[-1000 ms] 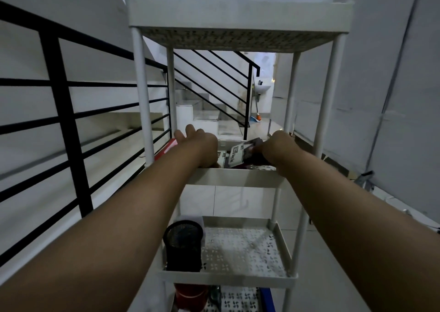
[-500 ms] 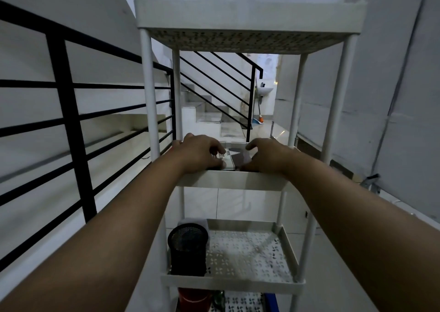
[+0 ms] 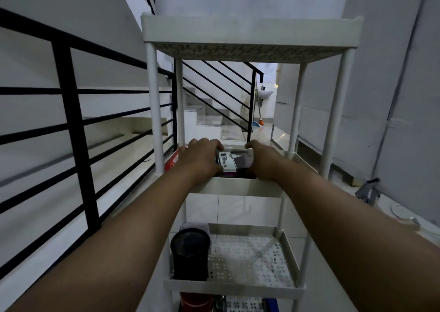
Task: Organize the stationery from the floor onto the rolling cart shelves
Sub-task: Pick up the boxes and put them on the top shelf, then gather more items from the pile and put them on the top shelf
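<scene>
A: Where are the hands now?

B: Both are inside the second shelf (image 3: 240,188) of the white rolling cart (image 3: 250,33), counted from the top. The left hand (image 3: 202,158) & the right hand (image 3: 263,159) are on the two sides of a small box (image 3: 232,163).

A: What box?

B: White & dark purple, w/ printed letters on the white part. I cannot read the whole word. It sits near the front edge of that shelf, about in the middle.

A: And the grip?

B: Left grip: fingers are curled over the left end of the box, thumb at its near side, so it holds the box. Right grip: fingers are bent around the right end of the box, fingertips at the far corner, also holding it.

A: Something else on the same shelf?

B: A red item (image 3: 173,161) at the left edge, just beside the left hand. Mostly hidden, so I cannot tell what it is.

A: Lower shelves?

B: On the third shelf (image 3: 250,259), a black mesh pen holder (image 3: 190,254) stands upright in the front left corner. Under it, at the bottom edge of the view, a red round thing (image 3: 195,301) & a blue thing (image 3: 271,304), both cut off.

A: Around the cart?

B: Black stair railing (image 3: 71,126) at the left, grey wall at the right, stairs behind.
</scene>
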